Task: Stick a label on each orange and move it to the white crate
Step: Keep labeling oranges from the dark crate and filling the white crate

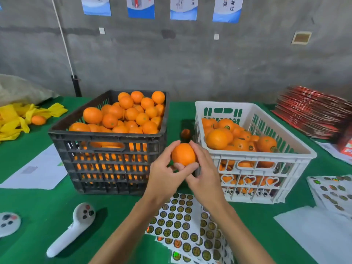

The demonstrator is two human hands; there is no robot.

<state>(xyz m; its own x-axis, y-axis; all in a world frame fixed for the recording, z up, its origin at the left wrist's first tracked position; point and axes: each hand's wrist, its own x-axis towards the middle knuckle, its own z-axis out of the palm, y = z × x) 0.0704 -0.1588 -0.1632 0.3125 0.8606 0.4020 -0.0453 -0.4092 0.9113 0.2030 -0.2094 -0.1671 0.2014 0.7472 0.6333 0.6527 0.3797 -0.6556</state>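
Both my hands hold one orange (183, 153) in the air between the two crates. My left hand (166, 172) grips it from the left and below. My right hand (203, 173) wraps its right side, fingers curled round it. I see no label on the side of the orange facing me. The black crate (106, 138) on the left is heaped with oranges. The white crate (262, 162) on the right holds several oranges, some with round labels. Sheets of round labels (182, 223) lie on the green table under my forearms.
Two white controllers (74, 231) lie at the front left. White papers (40, 170) lie left of the black crate, more label sheets (335, 191) and paper at the right. Yellow bags with a loose orange (38, 120) sit far left. Red flat boxes (312, 113) are stacked at the back right.
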